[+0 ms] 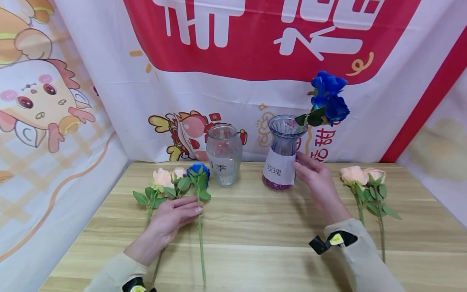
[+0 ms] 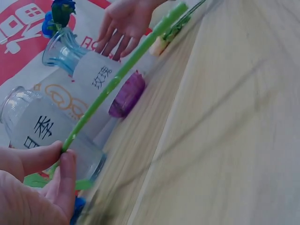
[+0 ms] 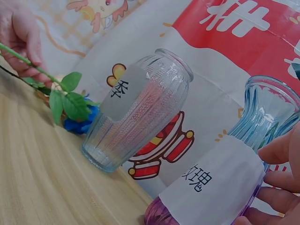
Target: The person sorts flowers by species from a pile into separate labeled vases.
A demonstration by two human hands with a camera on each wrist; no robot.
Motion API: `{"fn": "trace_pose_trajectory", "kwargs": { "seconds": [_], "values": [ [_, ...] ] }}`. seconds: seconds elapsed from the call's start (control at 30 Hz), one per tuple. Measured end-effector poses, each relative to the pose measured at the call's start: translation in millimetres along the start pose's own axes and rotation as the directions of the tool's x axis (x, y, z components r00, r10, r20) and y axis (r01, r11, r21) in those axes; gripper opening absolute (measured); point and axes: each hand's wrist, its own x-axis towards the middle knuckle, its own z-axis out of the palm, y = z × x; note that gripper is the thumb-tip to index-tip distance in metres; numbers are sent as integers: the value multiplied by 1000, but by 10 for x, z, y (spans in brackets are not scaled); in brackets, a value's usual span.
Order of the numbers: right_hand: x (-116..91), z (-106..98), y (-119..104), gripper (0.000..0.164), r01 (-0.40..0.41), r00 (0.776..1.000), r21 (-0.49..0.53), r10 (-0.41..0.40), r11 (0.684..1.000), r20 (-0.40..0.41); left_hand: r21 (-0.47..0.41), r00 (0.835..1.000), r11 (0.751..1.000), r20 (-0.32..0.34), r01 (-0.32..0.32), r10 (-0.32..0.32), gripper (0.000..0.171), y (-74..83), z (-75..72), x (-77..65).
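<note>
My left hand point(image 1: 169, 221) pinches the green stem of a blue rose point(image 1: 198, 172) between thumb and fingers. The bloom points toward the back, and the left wrist view shows the stem point(image 2: 110, 86) close up. My right hand point(image 1: 321, 188) touches the right side of a blue-and-purple flared glass vase point(image 1: 283, 142), its fingers extended rather than wrapped round it. This vase carries a white paper label, and blue roses point(image 1: 330, 101) stand in it, leaning right. Left of it stands a clear ribbed glass vase point(image 3: 145, 101), also labelled, with no flower in it.
Peach roses point(image 1: 162, 178) lie on the wooden table point(image 1: 240, 259) beside and partly behind my left hand. More peach roses point(image 1: 354, 176) lie to the right of my right hand. A printed cloth point(image 1: 255, 95) hangs behind the vases.
</note>
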Motion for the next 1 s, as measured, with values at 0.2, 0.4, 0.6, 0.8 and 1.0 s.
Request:
{"fn": "trace_pose_trajectory", "kwargs": {
  "seconds": [0.2, 0.4, 0.6, 0.8, 1.0],
  "values": [
    [0, -6, 10, 64, -5, 1000, -3, 5, 1000, -5, -163, 998, 986, -60, -24, 15, 59, 6, 216, -6],
    [11, -21, 23, 63, 19, 1000, -7, -19, 1000, -7, -271, 989, 959, -139, -84, 48, 54, 62, 480, 46],
    [11, -37, 25, 63, 21, 1000, -6, -21, 1000, 0, -355, 975, 920, -201, -165, 97, 43, 174, 717, 103],
    [12, -49, 22, 62, 24, 1000, -2, -24, 1000, 4, -476, 947, 829, -263, -294, 184, 28, 342, 906, 180],
    [17, -37, 13, 61, 31, 999, -6, -31, 999, 15, -539, 912, 746, -337, -392, 235, 16, 532, 1009, 221]
  ]
}}
